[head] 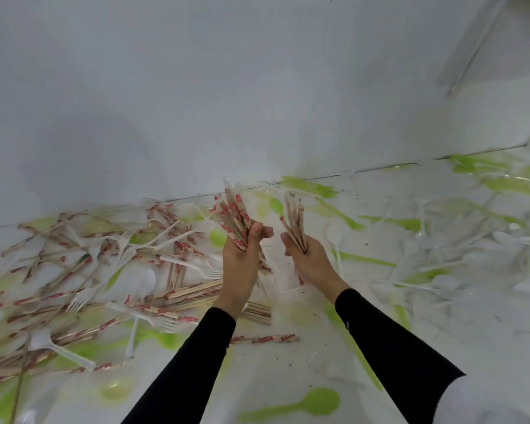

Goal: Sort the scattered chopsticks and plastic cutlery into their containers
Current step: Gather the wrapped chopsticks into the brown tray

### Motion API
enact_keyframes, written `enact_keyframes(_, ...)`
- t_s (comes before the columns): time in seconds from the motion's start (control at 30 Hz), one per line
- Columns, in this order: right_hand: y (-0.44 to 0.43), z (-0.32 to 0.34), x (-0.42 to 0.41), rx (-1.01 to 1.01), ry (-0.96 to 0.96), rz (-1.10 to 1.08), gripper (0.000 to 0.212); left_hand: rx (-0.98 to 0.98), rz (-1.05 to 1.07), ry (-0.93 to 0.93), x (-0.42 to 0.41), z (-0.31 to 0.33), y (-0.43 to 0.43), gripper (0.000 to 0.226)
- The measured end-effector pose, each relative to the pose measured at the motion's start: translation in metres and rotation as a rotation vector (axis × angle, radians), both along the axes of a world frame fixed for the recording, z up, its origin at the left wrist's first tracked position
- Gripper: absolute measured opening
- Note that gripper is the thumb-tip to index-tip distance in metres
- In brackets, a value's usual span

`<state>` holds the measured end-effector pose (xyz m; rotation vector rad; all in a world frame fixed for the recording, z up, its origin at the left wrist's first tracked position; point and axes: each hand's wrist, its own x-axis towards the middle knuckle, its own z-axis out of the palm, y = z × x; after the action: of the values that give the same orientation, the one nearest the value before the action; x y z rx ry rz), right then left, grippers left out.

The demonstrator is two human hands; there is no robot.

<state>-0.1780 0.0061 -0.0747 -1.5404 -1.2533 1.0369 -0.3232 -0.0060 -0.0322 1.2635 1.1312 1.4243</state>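
Head view: left hand (242, 261) grips a thick chopstick bundle (231, 217), right hand (311, 263) a thinner bundle (295, 223); most scattered cutlery (193, 266) lies unsorted, containers unseen.

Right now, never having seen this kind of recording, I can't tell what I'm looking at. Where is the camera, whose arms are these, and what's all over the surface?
There is no machine: one camera worn on a person's head looks down at their two bare hands in black sleeves. The left hand grips a bundle of red-printed wrapped chopsticks; the right hand grips a smaller bundle. On the white surface lie more loose chopsticks, white plastic forks and green spoons, mixed together. No container shows in this view.
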Motion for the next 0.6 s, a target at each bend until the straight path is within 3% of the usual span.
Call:
enact_keyframes(0.1,0.006,0.018,0.018,-0.012,0.042,-0.031,0.043,-0.004,-0.015,-0.038,0.009,0.005,0.009,0.037)
enact_keyframes(0.27,0.005,0.069,0.064,0.064,0.436,-0.053,0.034,-0.020,-0.067,-0.136,0.043,0.028,0.027,0.032)
enact_keyframes(0.43,-0.021,0.096,0.149,0.044,0.778,-0.107,0.038,-0.083,-0.083,-0.287,0.135,0.058,0.028,0.023)
enact_keyframes(0.5,-0.035,0.102,0.187,0.066,0.799,-0.158,0.040,-0.079,-0.092,-0.379,0.181,0.068,0.022,0.025)
enact_keyframes(0.6,-0.057,0.098,0.239,0.060,0.649,-0.401,0.038,-0.095,-0.079,-0.542,0.251,0.080,0.008,0.027)
